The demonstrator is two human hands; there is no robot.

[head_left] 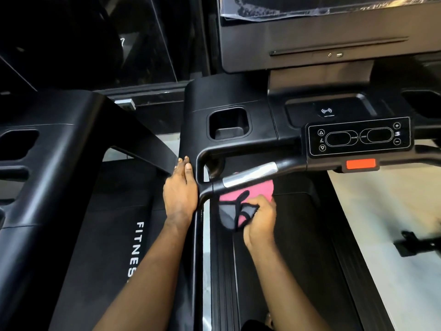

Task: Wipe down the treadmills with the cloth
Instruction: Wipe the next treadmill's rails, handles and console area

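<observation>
1. Cloth point(253, 191), pink and grey with a dark hem, is seen bunched just below the silver grip point(250, 174) on the handlebar of the treadmill point(226, 96). Whether its upper pink edge touches the bar's underside cannot be told.
2. The cloth is gripped by the right hand point(261, 216), whose fingers are curled round the lower folds. This hand is placed below the silver grip and slightly to its right.
3. The left hand point(180, 192) is laid flat, fingers straight and together, against the side edge of the console arm to the left of the silver grip. Nothing is held in it. The cloth is not touched by it, and the handrail lies between them.
4. The step in hand is judged to be the wiping of the handlebar around the silver grip, with the body steadied by the left hand.
5. For the next move, the cloth would need to be pressed up against the bar and drawn along it.
6. The control panel point(358, 137) and the red stop button point(360, 163), to the right of the silver grip, lie next within reach. A light touch would be called for there.
7. A second treadmill point(59, 151) is seen well to the left of the silver grip. Whether it has been wiped cannot be told.
</observation>
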